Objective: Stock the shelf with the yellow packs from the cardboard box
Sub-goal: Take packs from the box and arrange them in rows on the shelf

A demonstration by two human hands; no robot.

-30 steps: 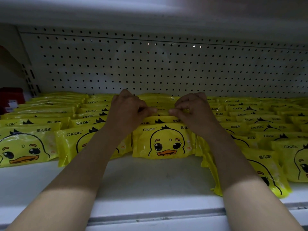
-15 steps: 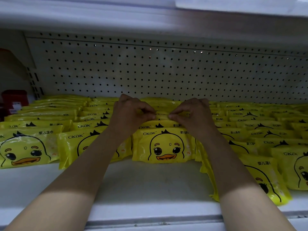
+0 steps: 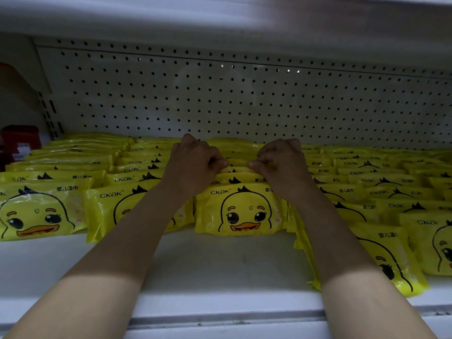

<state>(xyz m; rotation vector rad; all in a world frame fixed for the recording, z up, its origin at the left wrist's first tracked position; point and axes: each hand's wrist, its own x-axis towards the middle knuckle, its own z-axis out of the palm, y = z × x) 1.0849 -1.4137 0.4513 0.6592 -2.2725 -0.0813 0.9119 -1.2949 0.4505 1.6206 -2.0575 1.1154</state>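
Observation:
Rows of yellow packs with a duck face lie overlapping on the white shelf (image 3: 220,263). In the middle row, the front pack (image 3: 242,211) faces me. My left hand (image 3: 195,162) and my right hand (image 3: 281,162) reach over that row, fingers curled, thumbs nearly meeting. Both pinch the top edge of a yellow pack (image 3: 236,168) a few places behind the front one. To the right, one pack (image 3: 391,263) lies askew near the shelf's front edge. The cardboard box is not in view.
A white perforated back panel (image 3: 244,101) closes the shelf behind the packs, and another shelf sits above. A dark red object (image 3: 19,140) stands at the far left. Bare shelf surface lies between the packs and the front lip (image 3: 220,316).
The view has tilted slightly, so the shelf sits lower in frame. Both hands stay on the middle row, pinching the same pack edge, with hardly any movement.

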